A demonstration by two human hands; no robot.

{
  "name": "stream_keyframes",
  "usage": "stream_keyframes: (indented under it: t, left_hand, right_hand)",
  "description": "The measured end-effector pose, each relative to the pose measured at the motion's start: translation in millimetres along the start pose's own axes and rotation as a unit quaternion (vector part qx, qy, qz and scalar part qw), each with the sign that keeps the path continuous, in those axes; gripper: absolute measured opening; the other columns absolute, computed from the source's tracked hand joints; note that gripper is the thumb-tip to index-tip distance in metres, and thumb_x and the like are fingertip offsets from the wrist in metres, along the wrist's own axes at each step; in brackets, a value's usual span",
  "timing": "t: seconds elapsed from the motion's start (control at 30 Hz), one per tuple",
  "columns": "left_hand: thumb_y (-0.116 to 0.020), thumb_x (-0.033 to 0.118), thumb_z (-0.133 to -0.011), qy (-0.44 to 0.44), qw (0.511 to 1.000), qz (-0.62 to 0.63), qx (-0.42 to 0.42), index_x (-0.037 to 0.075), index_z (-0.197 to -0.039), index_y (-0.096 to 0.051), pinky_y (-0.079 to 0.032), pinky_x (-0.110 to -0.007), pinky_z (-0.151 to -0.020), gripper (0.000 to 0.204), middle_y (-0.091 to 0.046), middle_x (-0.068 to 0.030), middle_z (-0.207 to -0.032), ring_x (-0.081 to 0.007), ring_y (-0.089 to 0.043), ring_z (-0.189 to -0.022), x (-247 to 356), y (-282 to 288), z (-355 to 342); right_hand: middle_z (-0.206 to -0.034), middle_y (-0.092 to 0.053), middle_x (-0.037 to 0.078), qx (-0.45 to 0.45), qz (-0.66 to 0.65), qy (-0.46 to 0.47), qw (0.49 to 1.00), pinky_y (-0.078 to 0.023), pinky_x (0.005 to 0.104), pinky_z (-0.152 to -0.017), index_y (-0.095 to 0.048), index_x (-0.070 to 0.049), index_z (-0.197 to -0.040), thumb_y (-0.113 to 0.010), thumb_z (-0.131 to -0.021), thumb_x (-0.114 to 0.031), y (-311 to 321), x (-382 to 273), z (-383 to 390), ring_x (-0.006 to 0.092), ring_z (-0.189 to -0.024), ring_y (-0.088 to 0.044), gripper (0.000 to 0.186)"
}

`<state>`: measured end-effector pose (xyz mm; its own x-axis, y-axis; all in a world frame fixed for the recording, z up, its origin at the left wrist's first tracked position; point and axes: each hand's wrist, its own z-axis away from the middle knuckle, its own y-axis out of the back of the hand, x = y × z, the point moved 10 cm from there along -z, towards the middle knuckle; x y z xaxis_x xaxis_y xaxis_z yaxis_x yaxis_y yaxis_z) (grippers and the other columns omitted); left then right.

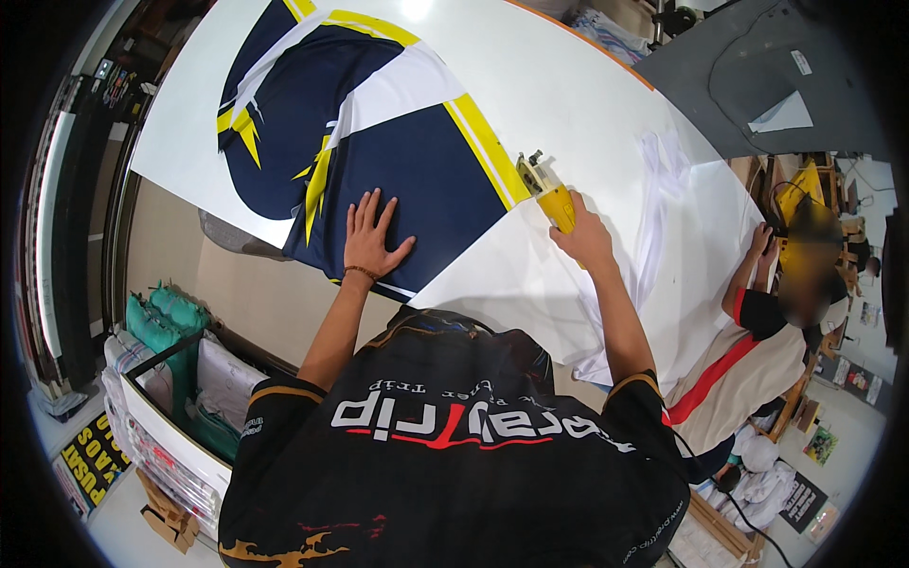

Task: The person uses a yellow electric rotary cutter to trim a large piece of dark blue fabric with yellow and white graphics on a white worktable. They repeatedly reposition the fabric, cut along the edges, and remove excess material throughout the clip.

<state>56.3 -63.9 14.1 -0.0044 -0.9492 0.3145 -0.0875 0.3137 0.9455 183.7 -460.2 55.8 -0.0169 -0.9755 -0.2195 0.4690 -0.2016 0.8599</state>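
Dark navy fabric (417, 170) with yellow and white bands lies over the white table (568, 85), its far left part folded into loose curves. My left hand (374, 241) rests flat on the navy part near the table's front edge, fingers spread. In my right hand (585, 232) is a yellow handheld electric cloth cutter (552, 194), gripped round its body. The cutter's metal head is at the fabric's right edge, beside the yellow band. White fabric (516, 251) adjoins the navy piece on its right, under my right forearm. The blade itself cannot be made out.
Thin white strips (653, 218) lie right of the cutter. A co-worker (748, 350) stands at the table's right side, hands on its edge. A grey panel (757, 76) is at the far right. Green bundles (166, 327) sit in a bin at lower left. A black cable (748, 516) hangs at lower right.
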Motion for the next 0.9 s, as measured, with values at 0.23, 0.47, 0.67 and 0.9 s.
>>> stream_keyframes:
  t: [0.23,0.47,0.67,0.9]
  left_hand:
    - [-0.068,0.063,-0.089,0.004,1.0,-0.002,-0.005,0.021,-0.162,-0.048,-0.015,-0.053,-0.133,0.086,-0.033,-0.0142,-0.173,-0.0339,-0.026,-0.161,0,2,0]
    - [-0.071,0.06,-0.089,0.004,1.0,0.008,-0.01,0.019,-0.162,-0.046,-0.016,-0.055,-0.132,0.088,-0.032,-0.0156,-0.172,-0.0366,-0.026,-0.16,1,4,0]
    - [-0.07,0.061,-0.089,0.005,1.0,0.0,-0.011,0.02,-0.162,-0.047,-0.016,-0.055,-0.133,0.087,-0.032,-0.0161,-0.172,-0.0359,-0.026,-0.16,-1,1,-1]
    - [-0.067,0.062,-0.089,0.007,1.0,0.01,-0.007,0.02,-0.16,-0.05,-0.014,-0.054,-0.133,0.084,-0.035,-0.016,-0.171,-0.0343,-0.027,-0.161,-1,4,-1]
  right_hand:
    - [-0.122,-0.072,0.026,0.009,0.002,0.004,1.0,-0.059,0.0536,-0.091,-0.033,-0.019,-0.164,-0.077,-0.08,-0.039,5,-19,-25,0.0459,-0.108,-0.072,0.097]
    - [-0.12,-0.07,0.027,-0.002,0.013,0.02,1.0,-0.058,0.0555,-0.091,-0.028,-0.022,-0.163,-0.075,-0.081,-0.039,11,-38,-42,0.046,-0.109,-0.072,0.096]
    - [-0.121,-0.07,0.026,0.018,-0.001,0.04,0.999,-0.059,0.0543,-0.09,-0.03,-0.022,-0.162,-0.076,-0.082,-0.038,15,-48,-52,0.0453,-0.108,-0.072,0.094]
    - [-0.12,-0.072,0.025,0.018,0.006,0.043,0.999,-0.059,0.0537,-0.09,-0.032,-0.022,-0.161,-0.076,-0.083,-0.036,24,-65,-66,0.0439,-0.109,-0.072,0.091]
